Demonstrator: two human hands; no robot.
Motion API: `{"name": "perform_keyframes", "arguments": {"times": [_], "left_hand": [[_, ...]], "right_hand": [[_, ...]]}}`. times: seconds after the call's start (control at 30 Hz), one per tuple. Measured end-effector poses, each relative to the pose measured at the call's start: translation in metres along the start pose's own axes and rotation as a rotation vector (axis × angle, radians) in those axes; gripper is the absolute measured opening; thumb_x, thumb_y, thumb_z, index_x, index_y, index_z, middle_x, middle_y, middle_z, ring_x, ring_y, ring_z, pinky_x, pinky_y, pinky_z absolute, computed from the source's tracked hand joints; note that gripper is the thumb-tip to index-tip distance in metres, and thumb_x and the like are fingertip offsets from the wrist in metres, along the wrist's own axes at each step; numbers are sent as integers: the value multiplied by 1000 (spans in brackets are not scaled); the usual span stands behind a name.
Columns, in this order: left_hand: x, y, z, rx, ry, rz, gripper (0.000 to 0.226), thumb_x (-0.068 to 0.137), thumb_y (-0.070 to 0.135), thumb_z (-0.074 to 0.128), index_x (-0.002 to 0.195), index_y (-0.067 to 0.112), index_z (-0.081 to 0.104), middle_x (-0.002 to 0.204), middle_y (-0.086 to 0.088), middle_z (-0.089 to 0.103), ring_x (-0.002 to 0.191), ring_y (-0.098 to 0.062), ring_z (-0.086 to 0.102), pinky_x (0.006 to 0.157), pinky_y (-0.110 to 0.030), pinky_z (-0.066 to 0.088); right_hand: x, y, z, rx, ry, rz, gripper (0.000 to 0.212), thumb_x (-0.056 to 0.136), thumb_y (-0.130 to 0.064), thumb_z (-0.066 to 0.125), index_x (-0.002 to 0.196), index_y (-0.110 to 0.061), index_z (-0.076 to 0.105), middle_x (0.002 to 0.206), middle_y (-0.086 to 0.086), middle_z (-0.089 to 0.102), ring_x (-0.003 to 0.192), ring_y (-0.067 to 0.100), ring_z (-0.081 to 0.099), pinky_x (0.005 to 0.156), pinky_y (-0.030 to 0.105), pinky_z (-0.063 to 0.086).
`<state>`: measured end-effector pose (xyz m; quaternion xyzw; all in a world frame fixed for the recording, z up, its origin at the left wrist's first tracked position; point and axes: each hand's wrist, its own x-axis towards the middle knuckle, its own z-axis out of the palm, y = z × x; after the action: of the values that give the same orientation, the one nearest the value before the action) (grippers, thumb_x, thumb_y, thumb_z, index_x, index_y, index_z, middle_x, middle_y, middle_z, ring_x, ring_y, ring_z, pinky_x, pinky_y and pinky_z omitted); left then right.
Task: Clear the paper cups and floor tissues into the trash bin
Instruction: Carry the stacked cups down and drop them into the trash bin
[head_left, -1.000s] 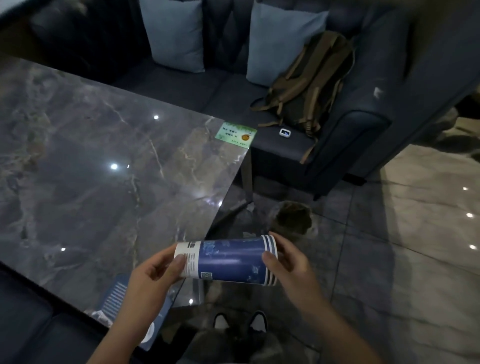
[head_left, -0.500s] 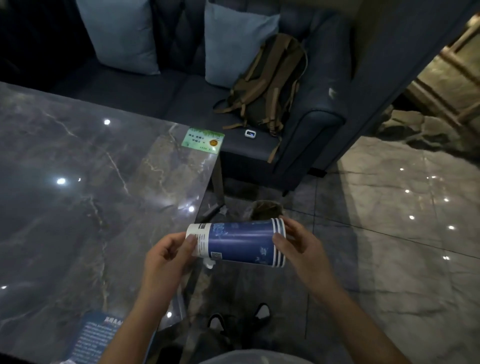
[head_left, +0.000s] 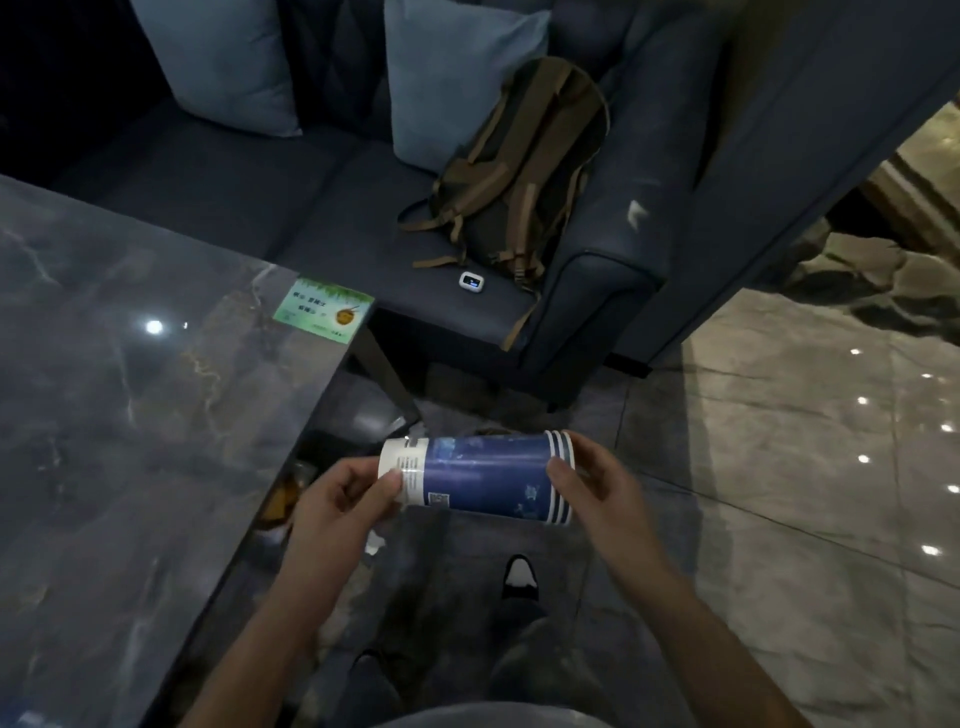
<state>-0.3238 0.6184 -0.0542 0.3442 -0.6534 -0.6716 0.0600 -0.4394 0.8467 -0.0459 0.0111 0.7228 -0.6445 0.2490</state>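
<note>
The fingers (head_left: 387, 486) of the left hand (head_left: 337, 512) are curling around the white bottom end of the stack of paper cups (head_left: 478, 478), thumb on the near side, clamped on it. The fingers (head_left: 558, 475) of the right hand (head_left: 597, 493) are pinching the striped rim end of the same stack, thumb on the near wall and the other fingers reaching over the top, also closed on it. The stack is lying on its side, held in the air between the two hands, bottom end pointing left, rims pointing right; several nested rims are showing at the right end. The cups are blue with a white band.

The stack is hanging over the dark floor (head_left: 779, 467), just off the corner of the marble table (head_left: 130, 415). A green card (head_left: 323, 316) is lying on the table near that corner. Below the hands a small white scrap (head_left: 375, 543) is lying on the floor, and a dark shoe with a white toe (head_left: 519, 571) is showing beside it. Something brownish (head_left: 283, 501) is sitting under the table edge; too dim to identify.

Farther out, a dark blue sofa (head_left: 597, 291) is carrying two light blue cushions (head_left: 447, 78), a backpack with tan straps (head_left: 519, 171), and a small white device (head_left: 471, 281) in front of the backpack.
</note>
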Motion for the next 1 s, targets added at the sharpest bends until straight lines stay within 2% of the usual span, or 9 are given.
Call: {"name": "perform_keyframes", "arguments": {"times": [0.1,0.17,0.33,0.4,0.5,0.57,0.63,0.87,1.0], "left_hand": [[11,7,43,6,35,-42,10,92,14,64,99,11,70,92,-8,77,84,-22,74,75,-40,56],[17,11,60,-1,28,-51,11,92,15,63,99,9,69,94,-11,75,87,-22,74,79,-38,58],[30,14,80,-46,76,-115,9,90,12,64,99,10,67,95,-8,74,90,-20,73,71,-24,60],[35,14,82,-20,104,-136,11,90,16,64,101,15,67,99,-4,73,93,-18,72,75,-27,59],[40,13,84,25,122,-147,9,90,21,64,99,22,68,100,5,73,94,-11,71,80,-33,56],[47,11,83,93,118,-133,11,90,21,64,100,23,68,98,12,73,92,-5,70,78,-26,54],[58,9,82,153,133,-158,11,89,19,67,98,23,68,93,8,73,89,-9,69,76,-23,52],[108,-3,62,208,-4,-174,10,90,14,65,90,22,69,88,3,71,77,-5,67,67,-20,48],[136,-14,50,233,-61,-187,12,92,11,63,100,13,72,93,-3,73,86,-14,68,72,-23,52]], "right_hand": [[29,-2,-39,-6,31,12,41,67,-53,70,102,-32,63,96,-17,73,87,0,70,63,13,54],[44,-5,-57,-37,43,8,36,68,-56,69,94,-32,64,91,-19,73,81,-1,70,61,13,53],[72,-11,-73,-77,-36,-2,13,87,-32,66,94,-22,66,91,-5,72,78,-1,69,61,11,51],[79,-9,-71,-113,-45,6,7,90,-26,64,87,-20,65,86,-4,69,72,-4,65,59,10,49],[84,-3,-65,-168,-5,27,12,91,-23,63,79,-21,62,81,-2,66,72,5,63,59,12,48],[86,0,-61,-175,26,30,9,90,-21,64,82,-17,65,86,5,70,79,18,65,67,26,52],[89,1,-58,-184,28,43,6,91,-18,64,87,-15,67,88,6,71,82,21,67,70,31,53],[101,8,-36,-253,97,120,22,89,-10,64,89,-32,67,90,-5,72,76,-1,68,61,10,52],[111,21,-18,-334,141,141,24,90,-7,63,91,-31,68,86,-9,72,75,-2,66,70,13,50]]}}
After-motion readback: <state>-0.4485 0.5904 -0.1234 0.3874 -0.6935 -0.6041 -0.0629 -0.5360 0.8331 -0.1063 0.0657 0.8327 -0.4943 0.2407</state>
